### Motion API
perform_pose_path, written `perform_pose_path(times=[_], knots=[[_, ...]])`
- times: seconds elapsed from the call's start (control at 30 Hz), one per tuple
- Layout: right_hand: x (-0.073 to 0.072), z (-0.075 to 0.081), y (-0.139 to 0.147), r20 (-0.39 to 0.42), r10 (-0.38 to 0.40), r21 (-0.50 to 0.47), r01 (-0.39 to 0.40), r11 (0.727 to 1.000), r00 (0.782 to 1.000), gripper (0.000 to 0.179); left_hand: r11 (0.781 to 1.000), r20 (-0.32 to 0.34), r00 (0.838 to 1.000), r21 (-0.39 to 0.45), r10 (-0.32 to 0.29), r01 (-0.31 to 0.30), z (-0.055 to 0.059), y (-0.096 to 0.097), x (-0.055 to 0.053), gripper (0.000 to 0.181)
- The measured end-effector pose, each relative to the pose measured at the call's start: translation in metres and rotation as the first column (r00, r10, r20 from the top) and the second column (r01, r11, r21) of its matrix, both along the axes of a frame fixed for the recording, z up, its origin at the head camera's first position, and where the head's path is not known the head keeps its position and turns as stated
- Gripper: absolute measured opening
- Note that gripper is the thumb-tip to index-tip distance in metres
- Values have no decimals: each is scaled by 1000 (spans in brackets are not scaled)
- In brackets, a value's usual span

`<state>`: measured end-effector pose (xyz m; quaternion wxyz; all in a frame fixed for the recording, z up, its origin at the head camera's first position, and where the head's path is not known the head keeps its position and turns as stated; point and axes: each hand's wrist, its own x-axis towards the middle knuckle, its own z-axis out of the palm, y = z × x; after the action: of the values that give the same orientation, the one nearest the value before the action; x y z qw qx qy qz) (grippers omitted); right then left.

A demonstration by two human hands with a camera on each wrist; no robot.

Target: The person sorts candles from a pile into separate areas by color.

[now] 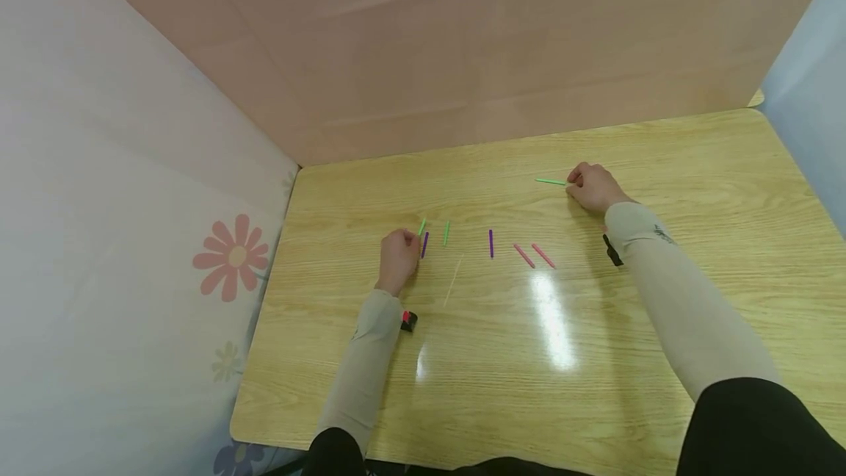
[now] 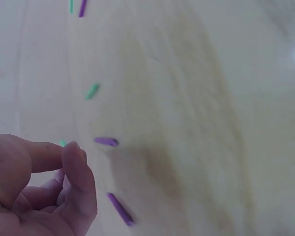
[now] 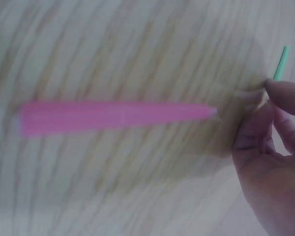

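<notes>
Two green sticks are being gripped: your left hand (image 1: 399, 259), just left of the frame's centre, is pinching the near green stick (image 1: 422, 226), and your right hand (image 1: 595, 188), right of centre, is pinching the far green stick (image 1: 551, 181) by its right end. A purple stick (image 1: 425, 245) is lying just beside your left fingertips, crowding that spot. Across the middle of the frame, a loose green stick (image 1: 446, 233), a second purple stick (image 1: 491, 243) and two pink sticks (image 1: 524, 255) are resting on the wooden table (image 1: 502, 402). In the right wrist view, a pink rod (image 3: 115, 118) is stretching across left and centre; whether it is one of that pair, I cannot tell. A brown panel (image 1: 463, 57) is walling off the top of the frame, and a flowered curtain (image 1: 132, 204) is closing the left. Your right sleeve (image 1: 687, 300) is covering table at lower right.
</notes>
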<state>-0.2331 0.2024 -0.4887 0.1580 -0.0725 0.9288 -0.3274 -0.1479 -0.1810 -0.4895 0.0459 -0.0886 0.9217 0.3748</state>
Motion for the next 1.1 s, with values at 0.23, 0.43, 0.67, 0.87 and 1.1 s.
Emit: perform_pose_path(times=[0.23,0.43,0.67,0.87,1.1], knots=[[9,3,13,32,18,4,-19,1000,999,37,997,-48,997,38,-68,69,11,16,-8,21],[27,10,29,56,-22,-16,23,1000,998,44,987,-21,993,110,-119,120,21,35,-15,24],[58,14,40,134,-49,-16,52,999,990,50,970,25,980,150,-195,189,26,68,-22,21],[89,15,41,167,-80,-4,82,997,983,51,968,48,975,139,-218,210,20,99,-26,20],[113,15,36,178,-100,-3,102,995,979,45,959,56,961,96,-272,267,10,121,-26,19]])
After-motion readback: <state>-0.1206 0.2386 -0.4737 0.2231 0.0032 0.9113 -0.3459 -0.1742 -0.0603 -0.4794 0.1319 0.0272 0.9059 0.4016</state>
